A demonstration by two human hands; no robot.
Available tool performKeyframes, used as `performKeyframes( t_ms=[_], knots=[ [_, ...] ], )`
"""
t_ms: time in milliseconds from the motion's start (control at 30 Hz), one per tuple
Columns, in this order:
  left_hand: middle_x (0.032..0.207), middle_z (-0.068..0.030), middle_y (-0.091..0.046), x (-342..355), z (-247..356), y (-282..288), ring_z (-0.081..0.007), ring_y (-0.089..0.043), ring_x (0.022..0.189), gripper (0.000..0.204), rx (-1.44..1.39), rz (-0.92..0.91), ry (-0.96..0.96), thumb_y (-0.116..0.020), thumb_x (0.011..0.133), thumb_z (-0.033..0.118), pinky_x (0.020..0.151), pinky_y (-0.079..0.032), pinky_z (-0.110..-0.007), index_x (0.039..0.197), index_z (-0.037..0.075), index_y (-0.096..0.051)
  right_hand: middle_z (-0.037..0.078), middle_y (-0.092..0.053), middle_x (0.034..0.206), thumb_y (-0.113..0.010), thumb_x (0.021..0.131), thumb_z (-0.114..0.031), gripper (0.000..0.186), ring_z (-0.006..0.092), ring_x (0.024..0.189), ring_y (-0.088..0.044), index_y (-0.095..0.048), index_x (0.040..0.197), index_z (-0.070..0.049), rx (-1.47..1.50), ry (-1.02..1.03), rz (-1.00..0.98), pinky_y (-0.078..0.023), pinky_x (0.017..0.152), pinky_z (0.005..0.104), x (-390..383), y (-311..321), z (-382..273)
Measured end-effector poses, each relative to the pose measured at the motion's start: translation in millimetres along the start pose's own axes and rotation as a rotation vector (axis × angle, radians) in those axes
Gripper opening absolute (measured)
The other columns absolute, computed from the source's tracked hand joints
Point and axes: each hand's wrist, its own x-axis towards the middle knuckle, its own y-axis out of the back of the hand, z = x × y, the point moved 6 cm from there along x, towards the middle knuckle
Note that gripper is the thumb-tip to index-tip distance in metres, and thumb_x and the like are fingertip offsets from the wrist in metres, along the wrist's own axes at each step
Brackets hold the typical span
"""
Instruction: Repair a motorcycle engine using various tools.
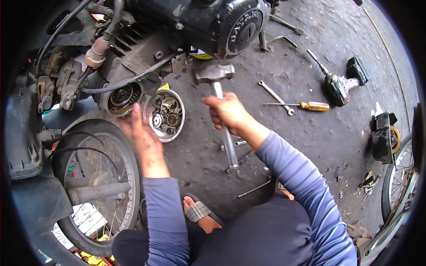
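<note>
My right hand [228, 111] is wrapped around the metal handle of a hammer [216, 73]. The hammer's head points away from me, below the engine cover, and looks slightly blurred. On the left, my left hand [144, 137] has its thumb raised and its fingers apart at the lower rim of a round engine housing [125, 98]. Those fingers are smeared by motion, and whether they press on the rim is unclear. Right beside that hand, a round metal bowl [182, 126] on the ground holds gears and small metal parts [166, 116].
A motorcycle engine with a black cover [195, 26] hangs over the far side. A spoked wheel [128, 221] stands at left. On the dark ground lie a wrench [275, 96], a screwdriver [315, 106], a cordless power tool [339, 86] and a metal rod [254, 188]. Another wheel [392, 177] stands at right.
</note>
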Motion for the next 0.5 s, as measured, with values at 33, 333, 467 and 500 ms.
performKeyframes(
  t_ms=[33,333,467,500],
  knots=[
    [0.122,-0.0092,-0.054,16,12,-2,-0.0235,-0.057,0.108,0.058,0.034,-0.147,-0.076,-0.070,0.083,0.016,0.096,-0.043,-0.041,0.132,0.007,-0.040,-0.002,-0.041,0.053,-0.062,0.086,-0.017,0.024,0.0084,0.039,-0.038,-0.044,0.073,-0.008,0.004,0.020,-0.017,-0.033,0.034,0.0274,6,-8,0],
    [0.119,-0.0094,-0.056,67,64,1,-0.0194,-0.057,0.108,0.083,0.280,-0.529,-0.165,-0.066,0.075,-0.005,0.099,-0.042,-0.032,0.146,0.007,-0.024,0.008,-0.053,0.054,-0.061,0.084,-0.018,0.029,0.0156,0.040,-0.051,-0.054,0.065,0.002,-0.110,0.093,0.056,-0.040,0.035,0.0315,25,-53,24],
    [0.124,-0.0088,-0.052,67,69,-4,-0.0195,-0.054,0.112,0.085,0.378,-0.586,-0.192,-0.064,0.075,-0.004,0.101,-0.038,-0.032,0.147,0.008,-0.021,0.011,-0.057,0.053,-0.063,0.082,-0.020,0.032,0.0199,0.042,-0.056,-0.057,0.065,0.006,-0.168,0.199,0.052,-0.044,0.039,0.0349,25,-53,24],
    [0.126,-0.0084,-0.050,67,69,-4,-0.0195,-0.053,0.114,0.086,0.418,-0.590,-0.197,-0.063,0.075,-0.003,0.102,-0.037,-0.033,0.148,0.009,-0.020,0.012,-0.059,0.056,-0.064,0.081,-0.023,0.031,0.0203,0.049,-0.060,-0.059,0.068,0.005,-0.226,0.242,0.095,-0.048,0.049,0.0360,23,-52,19]
  ],
)
